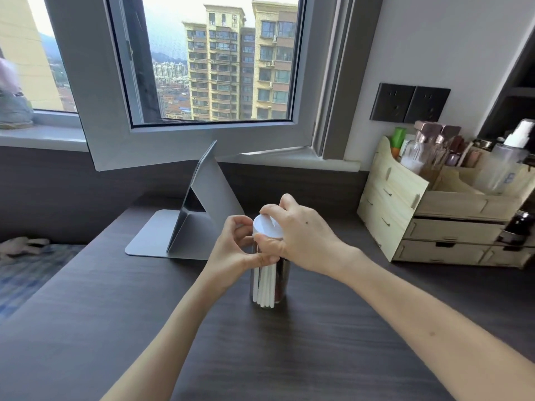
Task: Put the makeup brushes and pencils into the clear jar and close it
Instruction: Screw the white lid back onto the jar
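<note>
1. Standing upright on the dark table [115, 328], clear jar [282, 285], near the middle, in front of a folded grey stand [199, 215].
2. Packed inside, white handles [265, 287] and darker pencils or brushes; tips hidden behind both hands, so not countable.
3. Sitting on the jar mouth, white lid [267, 227]; whether fully seated hard to tell, rim partly covered.
4. Curled round the jar's upper body, left hand [234, 253], fingers wrapped tight against the glass.
5. Clamped over the lid from the right, right hand [304, 241], fingers closed on its edge.
6. Cut off at the right edge, wooden organiser [405, 209] with bottles, well apart from the jar.
</note>
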